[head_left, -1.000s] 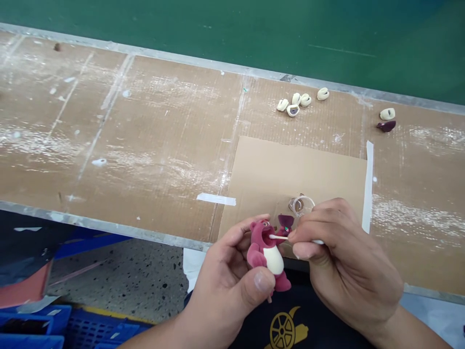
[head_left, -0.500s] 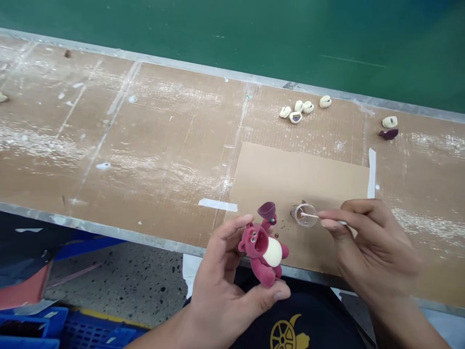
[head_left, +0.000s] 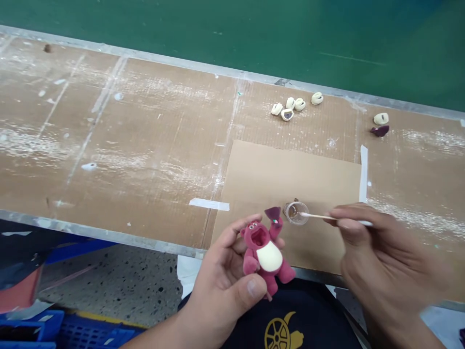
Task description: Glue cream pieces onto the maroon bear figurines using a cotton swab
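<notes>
My left hand [head_left: 232,281] is closed around a pink bear figurine [head_left: 267,257] with a cream belly and a wide-open mouth. The bear's raised arm carries a dark purple, fan-shaped piece [head_left: 272,213]. Between the thumb and fingers of my right hand [head_left: 378,257] is a cotton swab [head_left: 319,216], held nearly level. The swab's tip is over the small clear cup [head_left: 297,214], which has brown stuff in it; whether the tip touches anything inside I cannot tell.
A plain cardboard sheet [head_left: 290,167] is taped onto the cardboard-covered table [head_left: 163,145]. Several cream-coloured small parts [head_left: 287,114] lie toward the far edge. Farther right are another cream part [head_left: 381,118] and a dark purple piece [head_left: 379,131]. Blue crates [head_left: 90,332] stand at lower left.
My left hand has turned the bear, so its face and belly now point more toward me. My right hand has shifted right, and more of the swab's stick shows. The whole view has shifted slightly.
</notes>
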`<state>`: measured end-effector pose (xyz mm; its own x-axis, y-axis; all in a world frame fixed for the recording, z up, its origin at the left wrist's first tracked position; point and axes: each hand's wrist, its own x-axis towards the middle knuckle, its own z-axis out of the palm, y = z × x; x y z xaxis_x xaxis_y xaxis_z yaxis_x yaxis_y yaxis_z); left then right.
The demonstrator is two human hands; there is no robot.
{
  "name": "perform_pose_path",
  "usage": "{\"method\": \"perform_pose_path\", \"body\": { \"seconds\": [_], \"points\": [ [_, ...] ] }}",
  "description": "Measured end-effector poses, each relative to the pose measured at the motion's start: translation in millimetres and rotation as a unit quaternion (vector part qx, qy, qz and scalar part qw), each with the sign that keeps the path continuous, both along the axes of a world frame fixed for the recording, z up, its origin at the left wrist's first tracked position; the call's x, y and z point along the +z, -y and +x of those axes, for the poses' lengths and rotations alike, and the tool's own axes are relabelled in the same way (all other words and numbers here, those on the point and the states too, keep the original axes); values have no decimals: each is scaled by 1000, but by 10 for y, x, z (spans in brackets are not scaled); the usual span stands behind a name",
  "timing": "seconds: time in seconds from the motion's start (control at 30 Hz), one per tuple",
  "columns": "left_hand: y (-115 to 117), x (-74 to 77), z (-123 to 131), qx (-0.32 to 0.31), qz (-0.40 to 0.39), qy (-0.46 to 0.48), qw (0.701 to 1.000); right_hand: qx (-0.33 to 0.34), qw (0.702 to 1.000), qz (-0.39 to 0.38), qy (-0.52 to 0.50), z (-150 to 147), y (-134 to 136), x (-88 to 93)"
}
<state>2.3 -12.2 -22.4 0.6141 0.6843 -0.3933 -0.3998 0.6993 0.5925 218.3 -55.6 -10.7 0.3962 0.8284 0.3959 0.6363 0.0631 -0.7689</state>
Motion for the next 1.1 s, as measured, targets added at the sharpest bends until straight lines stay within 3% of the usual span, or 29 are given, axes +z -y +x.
{"method": "perform_pose_path", "body": {
  "seconds": [0.07,0.17,0.27,0.6,0.7,0.9,1.1],
  "points": [
    [-1,20,34,-16,-30,15,999,1,1000,-2,-30,-84,41,155],
    [0,53,68,-25,-38,20,999,120,992,-23,-45,-191,15,317],
    [-2,77,73,-21,-17,11,1000,192,978,-19,-83,-262,-85,336],
    [32,12,-5,-22,53,-43,997,213,966,-41,-143,-293,-124,337],
    [56,-1,-13,-22,64,-44,997,200,971,-45,-123,-288,-89,356],
    [52,-15,-34,-6,103,-55,993,274,954,-74,-92,-157,-72,363],
    [72,-28,-90,-1,139,-92,986,281,956,-81,25,-30,-112,382]
  ]
}}
